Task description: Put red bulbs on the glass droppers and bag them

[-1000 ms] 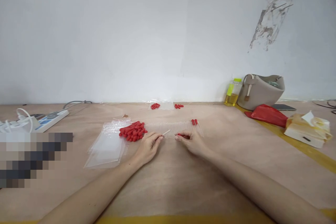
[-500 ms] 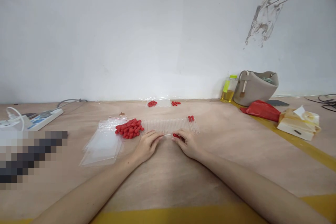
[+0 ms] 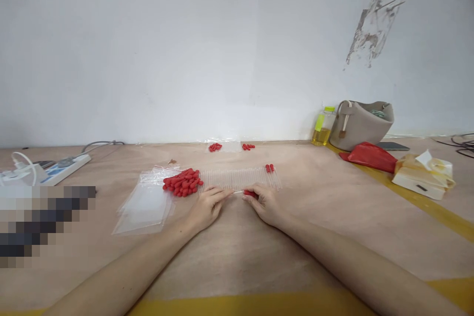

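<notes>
My left hand (image 3: pixel 212 203) is closed in a pinch on a thin glass dropper tube (image 3: pixel 238 192). Opposite it, my right hand (image 3: pixel 267 203) pinches a red rubber dropper bulb (image 3: pixel 249 193) at the tube's right end; how far the tube sits inside the bulb is hidden by the fingers. Just beyond both hands lies a row of clear glass tubes (image 3: pixel 233 177), side by side. Two tubes at its right end carry red bulbs (image 3: pixel 269 168). A heap of loose red bulbs (image 3: pixel 182 182) rests left of the row, close to my left hand.
Clear zip bags (image 3: pixel 145 207) lie left of the heap. Small groups of red pieces (image 3: pixel 215 147) are by the wall. At right stand a bottle (image 3: pixel 321 128), a grey bag (image 3: pixel 361 126), a red pouch (image 3: pixel 374 157) and a tissue pack (image 3: pixel 422 177). A power strip (image 3: pixel 68 169) is at left.
My left fingers have shifted slightly right along the tube, toward the bulb, and lie flatter. My right hand stays almost in place with the bulb.
</notes>
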{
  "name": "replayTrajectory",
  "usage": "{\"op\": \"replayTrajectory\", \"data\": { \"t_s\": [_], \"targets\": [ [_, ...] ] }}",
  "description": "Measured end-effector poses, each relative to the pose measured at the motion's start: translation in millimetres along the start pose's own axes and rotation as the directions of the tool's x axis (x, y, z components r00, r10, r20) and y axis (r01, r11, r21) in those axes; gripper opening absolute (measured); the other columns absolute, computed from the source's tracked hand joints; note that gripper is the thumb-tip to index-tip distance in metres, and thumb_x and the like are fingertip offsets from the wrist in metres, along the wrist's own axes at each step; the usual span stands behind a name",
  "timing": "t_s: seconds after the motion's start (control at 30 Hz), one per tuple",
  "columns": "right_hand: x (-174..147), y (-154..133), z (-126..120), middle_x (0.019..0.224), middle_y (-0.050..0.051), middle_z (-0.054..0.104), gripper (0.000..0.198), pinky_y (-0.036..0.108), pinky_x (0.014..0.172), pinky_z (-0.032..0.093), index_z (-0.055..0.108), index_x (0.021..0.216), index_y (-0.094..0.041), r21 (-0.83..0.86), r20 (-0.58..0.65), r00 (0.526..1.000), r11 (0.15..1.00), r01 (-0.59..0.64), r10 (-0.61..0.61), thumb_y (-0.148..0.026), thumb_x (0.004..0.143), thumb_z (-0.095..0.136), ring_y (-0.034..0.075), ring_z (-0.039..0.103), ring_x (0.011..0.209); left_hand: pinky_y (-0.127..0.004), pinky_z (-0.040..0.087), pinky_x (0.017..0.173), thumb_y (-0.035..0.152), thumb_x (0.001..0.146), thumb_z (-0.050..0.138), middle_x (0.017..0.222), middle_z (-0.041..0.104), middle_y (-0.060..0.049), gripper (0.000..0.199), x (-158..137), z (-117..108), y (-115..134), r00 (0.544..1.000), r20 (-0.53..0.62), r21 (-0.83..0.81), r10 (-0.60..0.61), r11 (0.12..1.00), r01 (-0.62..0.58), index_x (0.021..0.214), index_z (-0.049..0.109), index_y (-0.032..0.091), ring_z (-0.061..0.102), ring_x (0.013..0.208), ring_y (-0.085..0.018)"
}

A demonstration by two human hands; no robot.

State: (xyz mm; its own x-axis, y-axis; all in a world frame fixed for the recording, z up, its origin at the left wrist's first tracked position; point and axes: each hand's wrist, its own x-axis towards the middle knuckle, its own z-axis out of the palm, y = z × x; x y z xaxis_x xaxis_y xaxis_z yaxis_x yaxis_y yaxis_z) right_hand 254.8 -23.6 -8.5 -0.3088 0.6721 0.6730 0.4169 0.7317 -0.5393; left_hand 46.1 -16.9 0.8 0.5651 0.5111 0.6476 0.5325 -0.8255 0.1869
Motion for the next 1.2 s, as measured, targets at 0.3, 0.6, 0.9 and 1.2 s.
{"op": "replayTrajectory", "data": {
  "t_s": [0.3,0.6,0.9,1.2],
  "targets": [
    [-2.9,2.2,-0.6,0.076,0.005,0.059,0.015,0.025,0.064,0.044,0.060,0.089,-0.018,-0.019,0.008,0.992,0.992,0.127,-0.127,-0.021,0.083,0.046,0.013,0.054,0.070,-0.031,0.045,0.070,0.004,0.079,0.039,0.088,0.066,-0.005,0.039,-1.1,-1.0,1.8,0.993,0.059,0.054,0.098,0.993,-0.101,0.111,0.055,0.018,0.057,0.075,-0.016],
    [-4.9,3.2,-4.1,0.075,0.005,0.058,0.016,0.025,0.063,0.039,0.058,0.087,-0.016,-0.212,0.148,0.953,0.933,0.290,-0.263,-0.020,0.084,0.043,0.014,0.050,0.070,-0.030,0.044,0.067,0.004,0.079,0.038,0.080,0.064,-0.006,0.036,-3.6,-1.1,-0.6,0.979,0.103,0.111,0.176,0.976,-0.187,0.107,0.058,0.017,0.056,0.071,-0.016],
    [-3.0,-4.1,-8.3,0.073,0.004,0.058,0.016,0.027,0.062,0.033,0.057,0.085,-0.016,-0.362,0.277,0.927,0.866,0.345,-0.253,-0.021,0.084,0.042,0.014,0.051,0.068,-0.033,0.044,0.071,0.004,0.080,0.039,0.084,0.066,-0.006,0.037,-4.6,6.7,2.4,0.980,0.054,0.070,0.192,0.978,-0.195,0.109,0.056,0.018,0.059,0.073,-0.016],
    [1.4,-3.5,-9.8,0.075,0.005,0.060,0.017,0.029,0.064,0.034,0.060,0.087,-0.016,-0.424,0.363,0.903,0.822,0.379,-0.229,-0.023,0.083,0.045,0.014,0.052,0.067,-0.034,0.044,0.072,0.010,0.084,0.039,0.082,0.068,-0.005,0.030,-1.1,6.2,8.7,0.985,0.102,0.054,0.140,0.988,-0.146,0.105,0.059,0.019,0.061,0.073,-0.017]
  ]
}}
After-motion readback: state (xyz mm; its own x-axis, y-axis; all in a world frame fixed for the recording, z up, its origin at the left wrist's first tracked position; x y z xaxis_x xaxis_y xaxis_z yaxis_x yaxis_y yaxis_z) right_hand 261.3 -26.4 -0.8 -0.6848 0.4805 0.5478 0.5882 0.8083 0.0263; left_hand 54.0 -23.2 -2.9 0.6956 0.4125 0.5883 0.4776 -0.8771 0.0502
